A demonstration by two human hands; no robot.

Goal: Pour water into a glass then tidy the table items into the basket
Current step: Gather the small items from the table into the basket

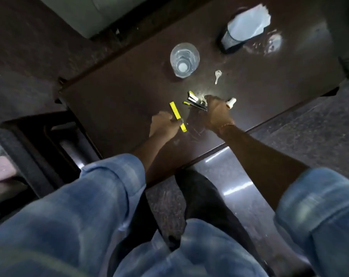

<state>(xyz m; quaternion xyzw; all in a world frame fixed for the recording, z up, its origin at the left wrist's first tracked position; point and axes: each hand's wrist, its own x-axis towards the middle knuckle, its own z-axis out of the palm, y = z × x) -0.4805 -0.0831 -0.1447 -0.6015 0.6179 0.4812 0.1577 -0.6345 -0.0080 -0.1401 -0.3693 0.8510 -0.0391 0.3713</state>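
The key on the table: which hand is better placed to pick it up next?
Probably the right hand: it lies closer to the key. The left hand is farther and already grips a yellow strip.

no readable text, labels, brands or numbers anywhere

One head-worn view — looking steeply down from above at the dark table (117,100), fairly near.

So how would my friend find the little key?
Start at the glass with water near the dark table's far edge. Just right of it and nearer the person lies the key, alone. It is the only small silvery thing; the items by the hands are yellow or white.
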